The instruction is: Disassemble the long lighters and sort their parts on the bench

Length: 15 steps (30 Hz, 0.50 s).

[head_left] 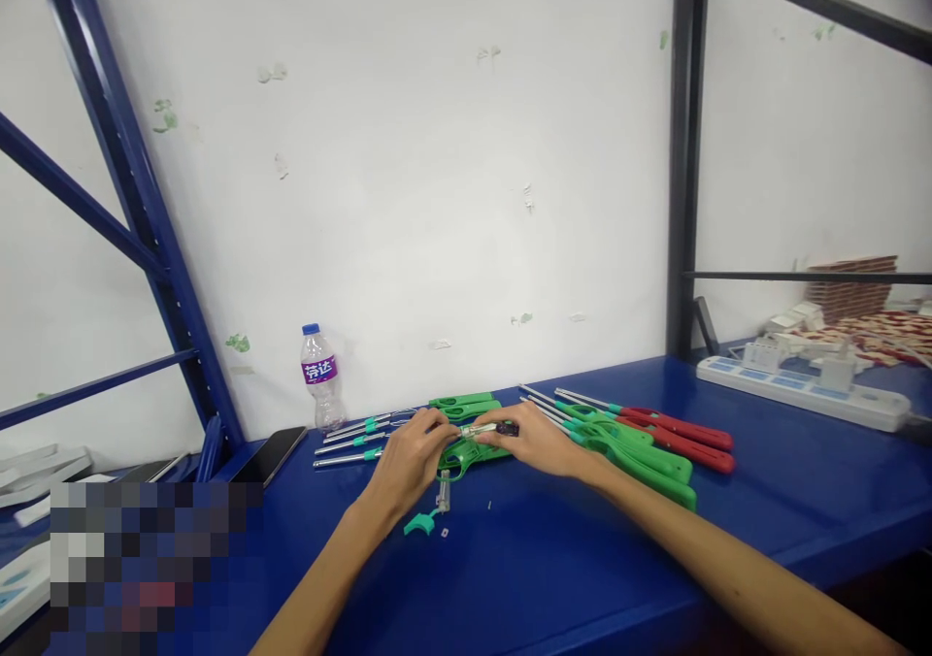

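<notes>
My left hand (415, 454) pinches the left end of a small lighter part (477, 430), slim, pale and partly clear. My right hand (537, 435) is closed round its other end, where a dark piece shows by the fingers. Fingers hide some of it. Just beneath them lies a green long-nosed lighter (466, 457) with a trigger loop, partly covered by my left hand. On the table in front of my hands are a clear plastic piece (444, 493), a teal trigger (420, 523) and a tiny white bit (445, 533).
Several green lighters (633, 452) and red lighters (677, 433) lie to the right on the blue table (582, 578). More metal lighter tubes (342, 450) lie left. A plastic bottle (320, 384) stands by the wall, near a phone (273, 454). A power strip (801, 392) sits far right.
</notes>
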Each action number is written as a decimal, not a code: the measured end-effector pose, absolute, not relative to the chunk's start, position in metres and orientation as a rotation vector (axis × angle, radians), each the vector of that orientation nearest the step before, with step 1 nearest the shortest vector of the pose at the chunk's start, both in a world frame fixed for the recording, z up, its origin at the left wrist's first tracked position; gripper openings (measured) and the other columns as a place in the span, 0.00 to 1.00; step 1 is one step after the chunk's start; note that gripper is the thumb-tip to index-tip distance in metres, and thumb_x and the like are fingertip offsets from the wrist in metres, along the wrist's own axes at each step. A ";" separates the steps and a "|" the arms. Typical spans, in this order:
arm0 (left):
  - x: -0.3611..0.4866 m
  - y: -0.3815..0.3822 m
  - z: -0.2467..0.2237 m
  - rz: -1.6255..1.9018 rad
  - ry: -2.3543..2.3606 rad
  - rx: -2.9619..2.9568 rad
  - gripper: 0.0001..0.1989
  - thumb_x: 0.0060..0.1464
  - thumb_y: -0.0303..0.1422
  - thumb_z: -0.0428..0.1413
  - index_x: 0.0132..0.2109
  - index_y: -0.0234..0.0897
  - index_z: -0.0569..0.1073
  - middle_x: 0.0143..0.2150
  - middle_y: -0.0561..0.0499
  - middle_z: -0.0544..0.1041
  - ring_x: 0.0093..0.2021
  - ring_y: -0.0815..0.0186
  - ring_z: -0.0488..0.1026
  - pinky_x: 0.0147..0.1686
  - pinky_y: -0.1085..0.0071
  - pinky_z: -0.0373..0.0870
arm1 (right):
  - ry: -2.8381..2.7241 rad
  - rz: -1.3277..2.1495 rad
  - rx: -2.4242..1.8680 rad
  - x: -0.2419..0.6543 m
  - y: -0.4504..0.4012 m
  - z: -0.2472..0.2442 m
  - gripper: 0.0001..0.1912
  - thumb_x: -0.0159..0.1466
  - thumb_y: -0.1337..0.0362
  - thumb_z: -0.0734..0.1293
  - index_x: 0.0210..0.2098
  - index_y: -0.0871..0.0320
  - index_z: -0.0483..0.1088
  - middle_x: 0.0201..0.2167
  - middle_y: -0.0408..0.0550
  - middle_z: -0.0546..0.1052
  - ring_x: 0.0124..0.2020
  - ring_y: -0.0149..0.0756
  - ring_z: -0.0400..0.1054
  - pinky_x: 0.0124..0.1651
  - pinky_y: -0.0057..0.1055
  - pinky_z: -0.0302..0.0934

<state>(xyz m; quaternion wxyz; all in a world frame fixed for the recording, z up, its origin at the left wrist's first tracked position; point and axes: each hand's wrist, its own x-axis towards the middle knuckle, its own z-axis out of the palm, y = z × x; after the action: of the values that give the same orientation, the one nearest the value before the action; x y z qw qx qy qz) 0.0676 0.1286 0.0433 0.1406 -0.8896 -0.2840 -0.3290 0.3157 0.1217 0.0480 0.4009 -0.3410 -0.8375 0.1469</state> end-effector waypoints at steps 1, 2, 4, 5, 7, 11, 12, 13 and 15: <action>0.066 0.130 0.044 -0.950 -0.849 -2.564 0.13 0.71 0.28 0.47 0.48 0.39 0.76 0.43 0.46 0.76 0.43 0.61 0.72 0.40 0.67 0.70 | -2.104 0.368 -0.878 0.316 0.122 0.048 0.14 0.70 0.52 0.69 0.46 0.50 0.83 0.42 0.43 0.85 0.41 0.44 0.78 0.44 0.31 0.65; 0.063 0.131 0.045 -0.951 -0.884 -2.557 0.13 0.71 0.29 0.47 0.48 0.38 0.77 0.43 0.45 0.76 0.44 0.61 0.72 0.41 0.66 0.71 | -2.088 0.362 -0.895 0.317 0.123 0.048 0.14 0.70 0.51 0.69 0.46 0.51 0.83 0.42 0.44 0.85 0.40 0.45 0.78 0.44 0.32 0.64; 0.058 0.133 0.047 -0.939 -0.961 -2.550 0.13 0.71 0.30 0.47 0.47 0.37 0.77 0.43 0.44 0.77 0.45 0.59 0.72 0.43 0.64 0.71 | -2.045 0.352 -0.936 0.320 0.125 0.049 0.15 0.70 0.50 0.69 0.44 0.52 0.83 0.39 0.45 0.85 0.38 0.45 0.78 0.42 0.33 0.64; 0.055 0.133 0.049 -0.920 -1.000 -2.553 0.13 0.70 0.31 0.48 0.46 0.37 0.78 0.43 0.44 0.77 0.45 0.58 0.72 0.43 0.63 0.71 | -2.015 0.347 -0.958 0.321 0.126 0.050 0.16 0.70 0.50 0.68 0.44 0.53 0.83 0.39 0.46 0.85 0.36 0.45 0.77 0.42 0.33 0.64; 0.049 0.133 0.053 -0.859 -1.072 -2.577 0.12 0.69 0.32 0.50 0.44 0.38 0.80 0.42 0.45 0.78 0.45 0.57 0.73 0.42 0.62 0.72 | -1.947 0.346 -0.996 0.325 0.128 0.053 0.18 0.70 0.48 0.67 0.43 0.54 0.83 0.37 0.47 0.85 0.34 0.44 0.76 0.40 0.33 0.64; 0.041 0.129 0.061 -0.704 -1.192 -2.665 0.09 0.62 0.32 0.57 0.35 0.42 0.82 0.37 0.48 0.81 0.43 0.58 0.75 0.41 0.64 0.72 | -1.825 0.383 -1.040 0.333 0.132 0.060 0.21 0.69 0.46 0.66 0.42 0.56 0.82 0.33 0.48 0.84 0.31 0.43 0.76 0.36 0.33 0.63; 0.039 0.128 0.063 -0.677 -1.221 -2.683 0.09 0.60 0.32 0.58 0.34 0.42 0.82 0.37 0.49 0.82 0.42 0.58 0.76 0.41 0.65 0.72 | -1.801 0.395 -1.045 0.334 0.133 0.061 0.22 0.69 0.46 0.66 0.41 0.57 0.82 0.31 0.48 0.83 0.31 0.43 0.76 0.35 0.33 0.63; 0.038 0.127 0.064 -0.653 -1.249 -2.699 0.08 0.59 0.33 0.58 0.33 0.43 0.82 0.36 0.49 0.82 0.41 0.59 0.76 0.41 0.65 0.72 | -1.780 0.407 -1.049 0.336 0.134 0.061 0.22 0.69 0.46 0.65 0.42 0.57 0.82 0.30 0.48 0.82 0.31 0.44 0.76 0.35 0.33 0.63; 0.037 0.125 0.066 -0.613 -1.297 -2.722 0.08 0.58 0.33 0.58 0.33 0.44 0.82 0.37 0.50 0.83 0.40 0.59 0.77 0.41 0.66 0.72 | -1.756 0.428 -1.050 0.338 0.137 0.062 0.24 0.69 0.45 0.65 0.42 0.59 0.81 0.28 0.49 0.82 0.32 0.45 0.76 0.36 0.33 0.64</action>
<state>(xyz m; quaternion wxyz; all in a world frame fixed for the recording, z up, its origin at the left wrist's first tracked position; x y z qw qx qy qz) 0.0365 0.1249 0.0661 0.0321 -0.8842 -0.4213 -0.1992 0.3380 0.1371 0.0616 0.5020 -0.4344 -0.7266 0.1771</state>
